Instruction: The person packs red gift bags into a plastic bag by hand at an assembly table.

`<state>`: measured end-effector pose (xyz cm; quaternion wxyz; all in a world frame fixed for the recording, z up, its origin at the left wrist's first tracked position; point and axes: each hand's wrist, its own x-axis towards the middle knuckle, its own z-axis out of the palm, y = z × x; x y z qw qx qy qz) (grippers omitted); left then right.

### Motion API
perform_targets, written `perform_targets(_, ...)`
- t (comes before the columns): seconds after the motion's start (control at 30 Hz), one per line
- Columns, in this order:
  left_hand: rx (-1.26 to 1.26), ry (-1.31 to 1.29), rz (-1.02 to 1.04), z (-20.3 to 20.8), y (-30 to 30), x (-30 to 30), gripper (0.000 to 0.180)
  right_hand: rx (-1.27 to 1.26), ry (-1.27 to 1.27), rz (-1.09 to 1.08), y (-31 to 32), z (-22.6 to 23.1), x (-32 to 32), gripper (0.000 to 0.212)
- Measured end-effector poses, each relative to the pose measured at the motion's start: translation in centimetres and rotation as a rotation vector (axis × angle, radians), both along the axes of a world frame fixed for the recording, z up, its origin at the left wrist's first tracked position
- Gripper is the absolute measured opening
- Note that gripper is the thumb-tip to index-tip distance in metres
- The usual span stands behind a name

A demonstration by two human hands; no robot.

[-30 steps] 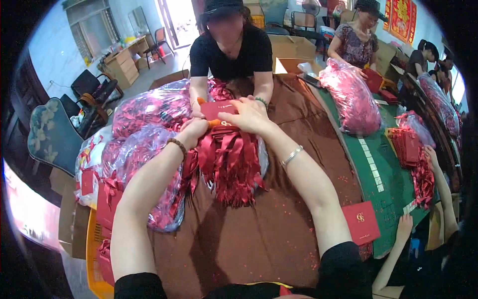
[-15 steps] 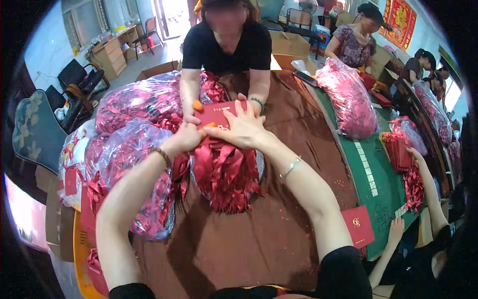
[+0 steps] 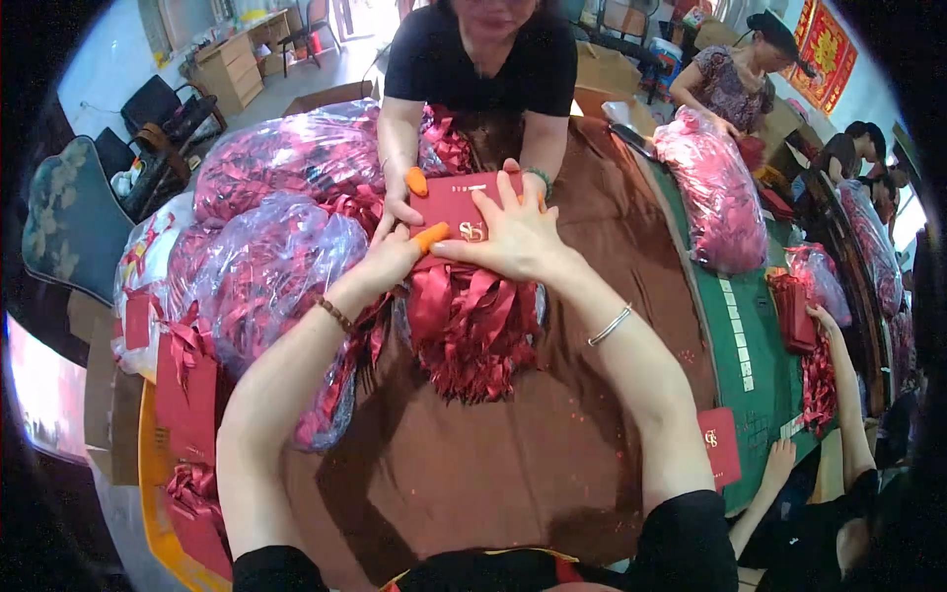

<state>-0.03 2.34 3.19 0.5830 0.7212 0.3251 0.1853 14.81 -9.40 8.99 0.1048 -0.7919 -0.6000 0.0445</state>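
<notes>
A stack of red gift bags (image 3: 449, 209) with a gold emblem lies across the far side of the table, its glossy red ribbons (image 3: 469, 331) hanging over the near side. My left hand (image 3: 395, 259) is closed on the stack's near left corner, an orange finger cot (image 3: 431, 237) resting on top; its other fingers are partly hidden. Spread flat on the top bag is my right hand (image 3: 513, 232). A person in black facing me holds the same stack from the far side with both hands, one wearing an orange finger cot (image 3: 416, 182).
Clear plastic sacks of red ribboned bags (image 3: 281, 261) crowd the left side. Brown cloth (image 3: 473, 483) covers the table. To the right, a green surface (image 3: 735, 296) carries another full sack (image 3: 720, 192) and a loose red bag (image 3: 720, 446); other people work there.
The whole view has shifted a little, so the scene sits differently in the picture. Both my hands stay on the stack, and more of the gold emblem and left finger cot shows.
</notes>
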Motion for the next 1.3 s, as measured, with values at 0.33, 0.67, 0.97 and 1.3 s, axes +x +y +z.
perform_targets(0.33,0.061,0.074,-0.024,1.6,-1.6,0.2,0.059,-0.084,0.132,0.152,-0.6,0.4,1.7,0.056)
perform_targets(0.67,-0.278,0.093,0.058,3.3,-4.1,-1.9,0.044,-0.084,0.075,-0.015,-0.2,-0.8,1.3,0.093)
perform_targets(0.97,-0.236,0.095,-0.14,0.7,-1.3,-2.9,0.052,-0.108,0.042,-0.016,1.1,-0.3,1.0,0.094)
perform_targets(1.3,-0.131,0.143,-0.158,4.7,-3.5,-4.5,0.04,-0.147,-0.094,-0.036,0.4,1.9,1.3,0.086)
